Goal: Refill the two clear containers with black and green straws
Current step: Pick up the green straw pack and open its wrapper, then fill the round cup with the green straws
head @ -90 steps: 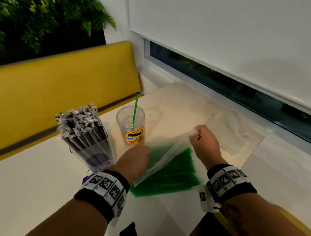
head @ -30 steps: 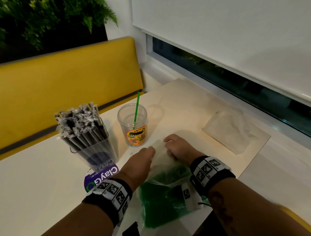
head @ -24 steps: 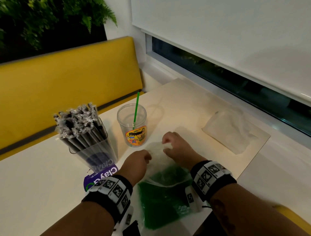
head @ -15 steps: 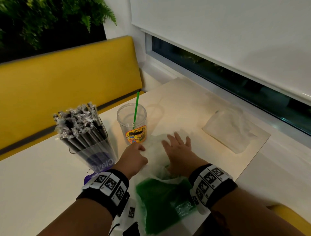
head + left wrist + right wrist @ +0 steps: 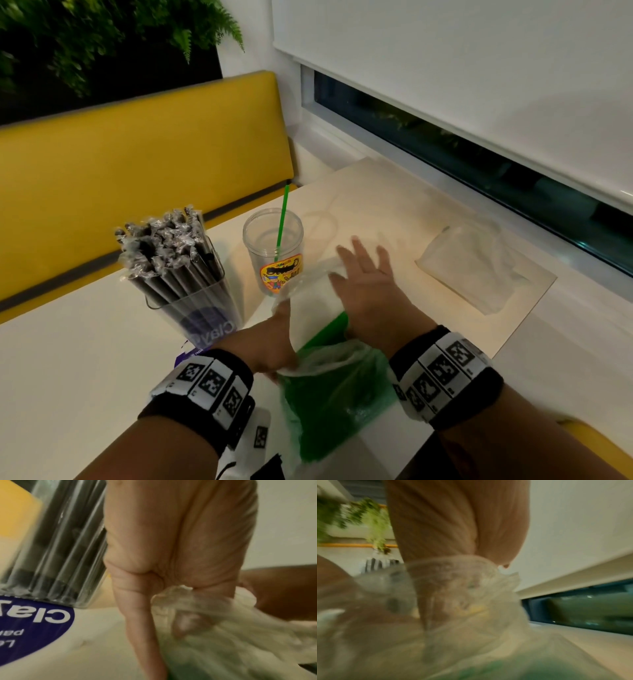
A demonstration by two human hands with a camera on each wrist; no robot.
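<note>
Head camera looks down at table [image 5: 85, 359]; blurry wrist cameras seemingly share the bag [image 5: 315, 301].

the round purple sticker [image 5: 32, 626] on the white table, under the clear square container of wrapped black straws [image 5: 191, 294], shows mirrored white lettering: "cla" is legible in the left wrist view. the head view shows "clay" through the container wall. smaller lines below are not legible. the yellow-red label [image 5: 281, 272] on the clear round plastic cup [image 5: 274, 246] carries unreadable print.
</note>
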